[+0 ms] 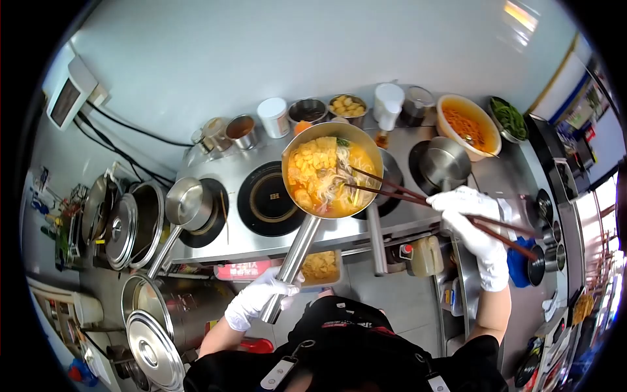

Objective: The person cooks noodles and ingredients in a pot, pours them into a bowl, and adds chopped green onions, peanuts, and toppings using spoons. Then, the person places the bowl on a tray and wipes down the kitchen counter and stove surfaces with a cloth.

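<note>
My left hand (266, 295), in a white glove, is wrapped round the long metal handle of a saucepan (312, 222). The pan is raised over the stove, to the right of a round black burner (271, 198). Inside it are orange broth, pale noodles (339, 186), a yellow crinkled block (313, 157) and a bit of green. Long dark chopsticks (405, 194) are gripped in my gloved right hand (465, 208), and their tips reach into the noodles.
Empty saucepans stand at left (188, 203) and right (445, 162). Along the wall are a white jar (273, 117), small pots and a bowl of orange shreds (469, 125). A tall stockpot (196, 307) is at lower left. Another pan handle (377, 245) juts over the front edge.
</note>
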The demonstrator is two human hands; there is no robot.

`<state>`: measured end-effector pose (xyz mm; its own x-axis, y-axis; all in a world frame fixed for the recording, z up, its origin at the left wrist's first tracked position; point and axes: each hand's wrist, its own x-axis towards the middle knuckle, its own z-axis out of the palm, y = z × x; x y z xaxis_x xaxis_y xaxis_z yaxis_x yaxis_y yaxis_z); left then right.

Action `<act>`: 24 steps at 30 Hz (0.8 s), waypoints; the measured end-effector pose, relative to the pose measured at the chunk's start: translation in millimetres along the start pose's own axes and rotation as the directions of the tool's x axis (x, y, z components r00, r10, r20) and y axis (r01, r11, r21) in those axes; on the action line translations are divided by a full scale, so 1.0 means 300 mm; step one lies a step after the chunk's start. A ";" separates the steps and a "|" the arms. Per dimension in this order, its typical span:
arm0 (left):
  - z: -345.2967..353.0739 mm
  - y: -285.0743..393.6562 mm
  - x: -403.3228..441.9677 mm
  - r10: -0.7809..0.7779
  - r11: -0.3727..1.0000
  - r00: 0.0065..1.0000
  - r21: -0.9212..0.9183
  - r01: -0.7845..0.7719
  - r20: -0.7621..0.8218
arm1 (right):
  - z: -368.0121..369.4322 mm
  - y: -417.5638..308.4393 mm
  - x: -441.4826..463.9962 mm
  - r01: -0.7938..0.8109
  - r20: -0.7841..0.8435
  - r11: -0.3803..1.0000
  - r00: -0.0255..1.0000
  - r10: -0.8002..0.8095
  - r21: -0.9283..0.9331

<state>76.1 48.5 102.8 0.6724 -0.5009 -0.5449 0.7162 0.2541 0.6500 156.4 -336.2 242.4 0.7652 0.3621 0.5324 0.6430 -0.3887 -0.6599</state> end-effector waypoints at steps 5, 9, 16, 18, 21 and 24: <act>0.277 -0.072 0.087 -0.072 0.993 0.993 0.097 0.063 0.092 | -0.171 -0.068 -0.315 0.086 -0.065 0.949 0.992 -0.111 -0.302; 0.495 -0.182 0.207 -0.168 0.981 0.953 0.139 0.136 0.252 | -0.300 0.019 -0.624 -0.147 -0.488 0.984 0.854 0.179 0.104; 0.880 -0.359 0.378 -0.323 0.906 0.889 0.376 0.192 0.324 | -0.485 0.179 -1.053 -0.011 -0.781 0.816 0.282 0.557 0.578; 0.959 -0.382 0.421 -0.365 0.888 0.862 0.409 0.209 0.352 | -0.545 0.170 -1.135 -0.018 -0.794 0.806 0.162 0.586 0.592; 1.055 -0.416 0.507 -0.408 0.856 0.828 0.478 0.200 0.384 | -0.632 0.178 -1.275 0.035 -0.796 0.795 0.011 0.605 0.605; 1.150 -0.423 0.592 -0.482 0.805 0.760 0.563 0.188 0.435 | -0.697 0.190 -1.394 0.087 -0.786 0.791 -0.093 0.611 0.605</act>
<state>40.1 -358.3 106.2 0.0845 -0.8635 -0.4972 0.5974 -0.3554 0.7188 -120.2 -686.7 93.1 0.3468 -0.9372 -0.0365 0.5556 0.2366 -0.7971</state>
